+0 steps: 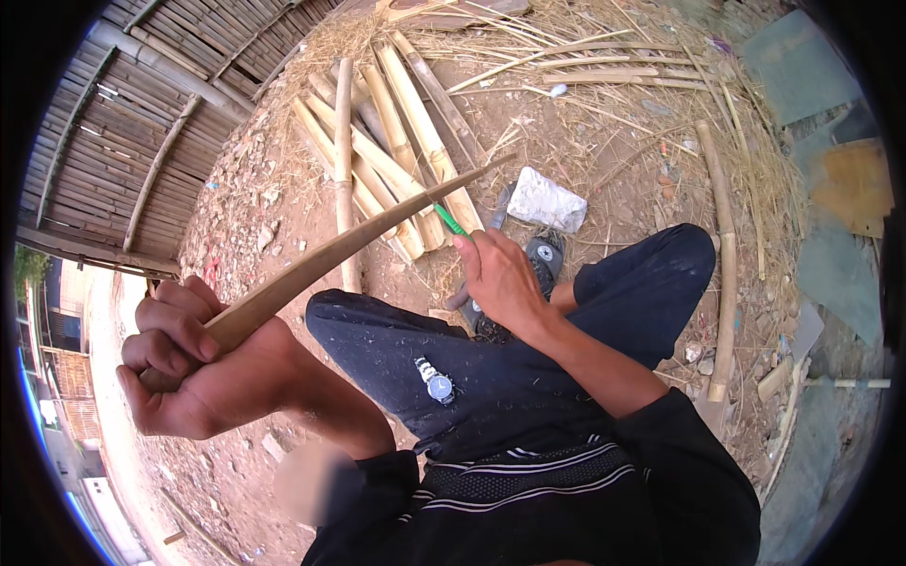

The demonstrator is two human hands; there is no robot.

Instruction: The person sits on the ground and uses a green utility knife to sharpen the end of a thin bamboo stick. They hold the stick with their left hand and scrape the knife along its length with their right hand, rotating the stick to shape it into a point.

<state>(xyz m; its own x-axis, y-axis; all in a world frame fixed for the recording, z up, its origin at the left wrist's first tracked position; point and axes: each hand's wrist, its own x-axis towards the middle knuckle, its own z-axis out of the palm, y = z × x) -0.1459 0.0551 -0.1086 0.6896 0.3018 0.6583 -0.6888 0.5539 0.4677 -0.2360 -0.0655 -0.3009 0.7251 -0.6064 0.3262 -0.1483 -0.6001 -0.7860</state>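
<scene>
My left hand (193, 363) is wrapped round the thick end of a long bamboo strip (330, 255), held up slantwise so that its thin end points away to the right. In my right hand (500, 278) a slim green pen-like tool (449, 219) is pinched between thumb and fingers. Its tip meets or lies just in front of the strip's lower edge; I cannot tell whether they touch. A wristwatch (436, 381) with a dark dial rests on my trouser leg (491, 377), which is flecked with small shavings.
Beyond my knees lie split bamboo lengths (406, 113) and a round bamboo pole (343, 170). A whitish block (547, 200) sits beside my sandalled foot (545, 255). Another pole (719, 264) lies at right, near grey sheets (802, 71). Straw and thin strips (613, 71) cover the far ground.
</scene>
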